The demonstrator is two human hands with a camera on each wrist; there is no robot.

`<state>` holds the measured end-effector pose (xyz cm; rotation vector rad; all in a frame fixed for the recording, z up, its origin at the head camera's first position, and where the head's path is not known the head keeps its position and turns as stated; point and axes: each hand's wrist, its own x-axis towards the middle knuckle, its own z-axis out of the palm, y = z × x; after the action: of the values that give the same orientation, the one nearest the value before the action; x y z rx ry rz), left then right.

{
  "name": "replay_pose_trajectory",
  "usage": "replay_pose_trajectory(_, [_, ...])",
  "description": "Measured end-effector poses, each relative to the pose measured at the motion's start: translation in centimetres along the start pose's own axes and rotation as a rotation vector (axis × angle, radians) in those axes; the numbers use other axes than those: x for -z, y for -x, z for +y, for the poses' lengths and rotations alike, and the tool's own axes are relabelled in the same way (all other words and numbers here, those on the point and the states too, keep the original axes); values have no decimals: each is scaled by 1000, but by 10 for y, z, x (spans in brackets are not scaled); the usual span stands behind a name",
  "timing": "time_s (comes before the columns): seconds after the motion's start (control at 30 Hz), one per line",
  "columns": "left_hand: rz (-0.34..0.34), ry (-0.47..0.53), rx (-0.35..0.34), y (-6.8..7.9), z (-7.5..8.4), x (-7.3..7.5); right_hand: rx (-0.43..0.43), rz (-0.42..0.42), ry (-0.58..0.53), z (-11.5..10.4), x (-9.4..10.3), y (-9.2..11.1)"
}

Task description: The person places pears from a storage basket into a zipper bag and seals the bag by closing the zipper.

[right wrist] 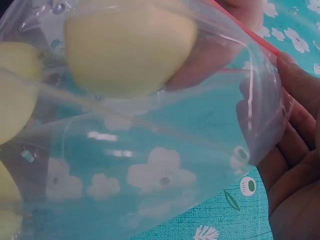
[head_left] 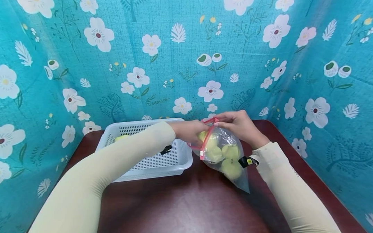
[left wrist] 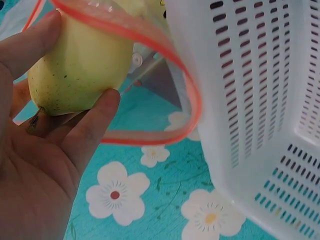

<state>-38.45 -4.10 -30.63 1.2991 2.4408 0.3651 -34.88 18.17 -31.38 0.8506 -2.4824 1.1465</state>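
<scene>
My left hand reaches into the mouth of a clear zip bag with a red seal strip. In the left wrist view its thumb and fingers grip a yellow-green pear, stem end toward the palm, inside the red-edged opening. My right hand pinches the bag's rim on the far right side; the right wrist view shows thumb and fingers on the red edge and clear plastic. Several other pears lie in the bag, seen through the plastic.
A white perforated basket stands on the dark red-brown table, left of the bag. Inside it a yellow-green fruit shows partly behind my left sleeve. A turquoise flowered cloth encloses the table's back and sides.
</scene>
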Motion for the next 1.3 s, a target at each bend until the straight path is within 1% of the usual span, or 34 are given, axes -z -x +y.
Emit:
replay_pose_trajectory(0.13, [25, 33, -18, -9, -1, -7, 8, 8, 3, 1, 1, 1])
replay_pose_trajectory(0.27, [55, 77, -12, -21, -5, -12, 40, 17, 3, 1, 0, 1])
replay_pose_trajectory(0.33, [78, 80, -9, -27, -7, -15, 51, 21, 2, 1, -1, 0])
replay_pose_trajectory(0.4, [105, 99, -10, -32, -10, -18, 56, 25, 1, 0, -2, 0])
replay_pose_trajectory(0.47, [149, 119, -12, -37, -12, -23, 53, 26, 1, -1, -3, 0])
replay_pose_trajectory(0.57, [208, 174, -20, -44, -15, -33, 49, 24, -7, 0, -5, 2])
replay_pose_trajectory(0.63, [252, 197, -28, -48, -17, -40, 50, 18, -13, 1, -6, 4])
replay_pose_trajectory(0.67, [277, 194, -29, -49, -18, -44, 52, 16, -17, 1, -6, 5])
replay_pose_trajectory(0.73, [333, 189, 1, -52, -20, -51, 52, 16, -19, 2, -7, 7])
replay_pose_trajectory(0.83, [405, 183, 46, -54, -18, -57, 43, 21, -20, 3, -7, 9])
replay_pose_trajectory(0.93, [442, 153, 112, -53, -13, -59, 41, 22, -32, 4, -8, 10])
replay_pose_trajectory(1.1, [428, 24, 253, -56, -5, -60, 36, 11, -56, 3, -8, 11])
replay_pose_trajectory(1.2, [409, 7, 320, -61, -3, -58, 19, 9, -50, 2, -8, 11])
replay_pose_trajectory(1.3, [375, -1, 368, -63, -1, -56, 5, 6, -47, 2, -9, 11])
